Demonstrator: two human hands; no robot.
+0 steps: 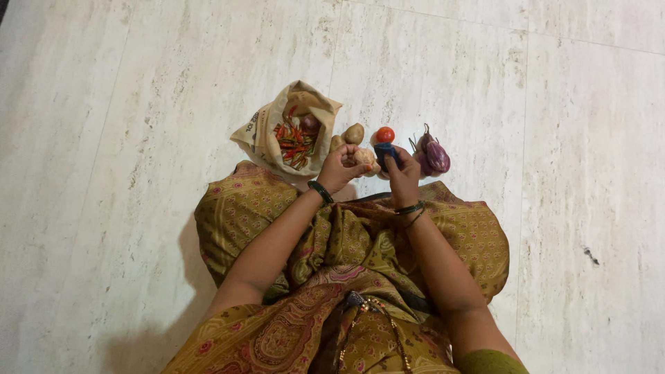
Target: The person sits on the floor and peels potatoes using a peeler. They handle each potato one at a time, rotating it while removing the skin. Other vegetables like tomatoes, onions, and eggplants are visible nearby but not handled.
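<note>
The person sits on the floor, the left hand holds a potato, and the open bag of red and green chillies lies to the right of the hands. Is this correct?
Not quite: the head view shows the bag of chillies to the left of the hands, not the right. The left hand does hold a potato.

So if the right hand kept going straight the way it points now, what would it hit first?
Probably the red tomato, just beyond the dark blue tool the right hand holds; the purple eggplants lie slightly to its right. Depth is unclear.
</note>
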